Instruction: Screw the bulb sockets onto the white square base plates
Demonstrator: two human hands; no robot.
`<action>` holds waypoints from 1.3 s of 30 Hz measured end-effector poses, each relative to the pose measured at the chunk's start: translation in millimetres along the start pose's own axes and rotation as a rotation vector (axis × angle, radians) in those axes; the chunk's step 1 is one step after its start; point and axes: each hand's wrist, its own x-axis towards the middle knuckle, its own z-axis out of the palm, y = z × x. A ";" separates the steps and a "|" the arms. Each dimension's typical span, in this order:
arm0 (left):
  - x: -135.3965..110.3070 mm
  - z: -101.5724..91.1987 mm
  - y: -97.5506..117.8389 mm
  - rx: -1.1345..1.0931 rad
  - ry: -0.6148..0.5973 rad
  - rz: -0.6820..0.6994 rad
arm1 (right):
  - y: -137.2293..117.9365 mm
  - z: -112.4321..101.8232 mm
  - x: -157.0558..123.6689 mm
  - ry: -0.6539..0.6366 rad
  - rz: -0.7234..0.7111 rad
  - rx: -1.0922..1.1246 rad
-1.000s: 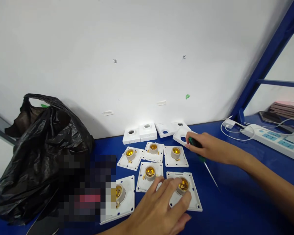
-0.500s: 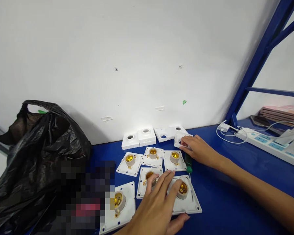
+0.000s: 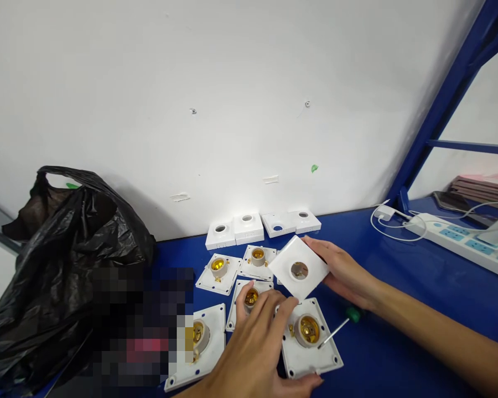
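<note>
My left hand (image 3: 259,337) grips the near lamp holder base (image 3: 311,354) from its left side, index finger at the top edge and thumb at the bottom. This base is a white square plate with a round, brass-lined socket. My right hand (image 3: 346,273) holds a white square cover (image 3: 284,271) by its right corner, tilted above the bases, its round hole facing me. Under the right hand lies a screwdriver (image 3: 352,315) with a green handle, its shaft tip over the near base. Another lamp holder base (image 3: 232,318) is partly hidden behind my left fingers.
More lamp holder bases (image 3: 207,284) lie behind and left of my hands. Several white covers (image 3: 249,235) line the wall. A black plastic bag (image 3: 78,265) stands left; a white power strip (image 3: 440,229) with cables lies right, near a blue frame (image 3: 437,119).
My right hand has lifted the cover from the row by the wall and brought it nearer, above the bases. The screwdriver's handle has swung right and nearer. My left hand stays at the near base.
</note>
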 end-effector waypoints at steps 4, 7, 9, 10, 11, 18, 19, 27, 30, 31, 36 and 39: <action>-3.1 -2.0 3.5 -0.137 0.057 -0.080 | -1.1 4.1 -1.4 0.056 0.071 0.184; -6.5 -1.1 3.4 -0.279 0.104 -0.208 | -4.6 5.1 -2.3 0.113 0.090 0.293; -8.7 1.0 1.3 -0.332 0.167 -0.233 | -4.7 5.9 -3.1 0.157 0.104 0.345; -9.4 2.3 -0.3 -0.346 0.201 -0.230 | -4.0 6.5 -3.5 0.182 0.109 0.366; -9.7 3.5 -2.0 -0.357 0.237 -0.226 | -3.1 7.2 -4.0 0.205 0.112 0.382; -2.3 6.5 -8.1 -0.592 0.420 -0.336 | 0.3 14.8 -12.9 0.124 0.191 0.308; -1.4 6.3 -7.8 -0.634 0.413 -0.350 | 1.0 16.2 -15.2 0.101 0.209 0.274; -1.5 7.1 -4.5 -0.744 0.390 -0.329 | 6.9 22.6 -33.3 0.024 0.223 -0.015; -2.2 8.0 -2.5 -0.756 0.423 -0.259 | 5.0 22.3 -37.7 0.044 0.236 -0.066; -2.8 8.1 -1.6 -0.764 0.436 -0.213 | 4.0 22.2 -38.5 0.048 0.236 -0.072; -9.4 2.1 2.0 -0.855 0.287 -0.062 | -2.9 22.2 -37.8 0.069 0.273 -0.033; -11.1 -4.0 0.0 -0.868 0.149 -0.134 | -6.2 22.8 -36.7 0.058 0.310 0.017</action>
